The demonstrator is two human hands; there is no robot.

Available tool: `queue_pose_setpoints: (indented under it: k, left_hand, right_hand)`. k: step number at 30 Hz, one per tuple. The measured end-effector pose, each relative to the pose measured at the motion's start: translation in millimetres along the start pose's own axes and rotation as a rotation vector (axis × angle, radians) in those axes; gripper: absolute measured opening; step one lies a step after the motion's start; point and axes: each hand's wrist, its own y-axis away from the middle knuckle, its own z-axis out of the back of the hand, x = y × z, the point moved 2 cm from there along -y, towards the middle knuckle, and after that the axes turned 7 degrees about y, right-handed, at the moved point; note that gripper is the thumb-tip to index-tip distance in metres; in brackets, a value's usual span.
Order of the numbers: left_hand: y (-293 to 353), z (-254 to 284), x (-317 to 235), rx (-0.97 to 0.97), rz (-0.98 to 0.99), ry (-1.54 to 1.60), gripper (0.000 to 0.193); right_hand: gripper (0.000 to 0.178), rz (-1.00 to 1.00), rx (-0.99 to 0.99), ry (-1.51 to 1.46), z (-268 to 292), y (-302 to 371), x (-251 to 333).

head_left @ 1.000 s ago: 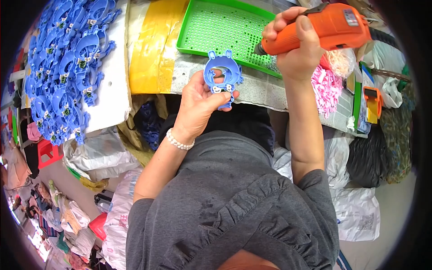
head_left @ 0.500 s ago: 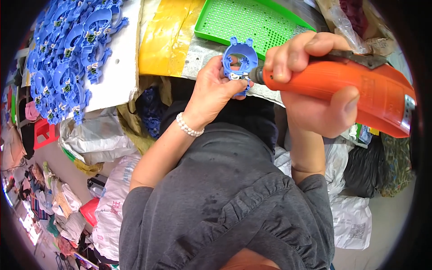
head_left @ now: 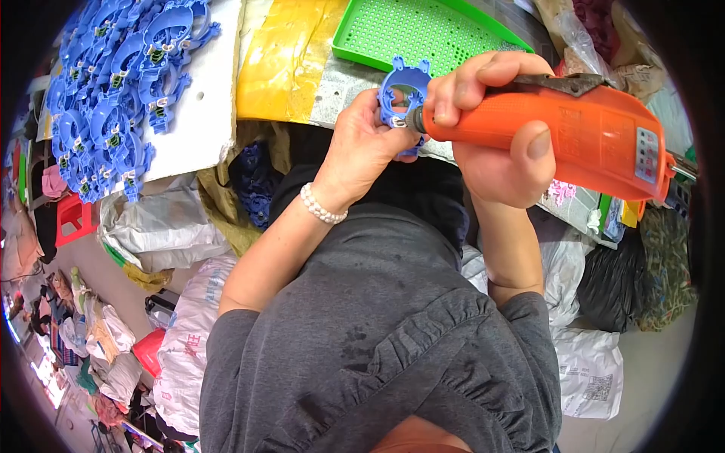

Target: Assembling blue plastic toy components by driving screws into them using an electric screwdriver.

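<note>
Between the fingers of my left hand (head_left: 368,136) is a blue plastic ring-shaped part (head_left: 408,78) with two small ear-like knobs at its top. My right hand (head_left: 491,143) wraps round an orange electric screwdriver (head_left: 581,136) that has a dark lever along its top. The tool lies almost level, its dark nose meeting the lower part of the ring beside my left thumb. The tip itself and any screw there are hidden.
On a white board (head_left: 200,98) at the left, many similar blue parts (head_left: 113,83) are heaped. A green perforated tray (head_left: 423,34) stands beyond my hands, beside yellow tape (head_left: 283,60) on the bench. Sacks and a black bag (head_left: 613,283) lie below the bench.
My right hand has brought the screwdriver left and slightly up, its nose now covering the ring's lower part. My left hand still holds the ring, moved slightly.
</note>
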Motion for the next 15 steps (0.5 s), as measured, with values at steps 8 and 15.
queue_pose_setpoints:
  k: [8, 15]
  left_hand:
    - [-1.9, 1.1, 6.6, -0.007, -0.028, 0.071, 0.031]
    - [-2.4, -0.3, 10.4, -0.037, -0.070, 0.120, 0.029]
  right_hand:
    - [0.050, -0.038, -0.094, 0.056, -6.9, 3.8, -1.4]
    - [0.043, -0.064, -0.047, 0.085, -6.2, 3.6, -4.1]
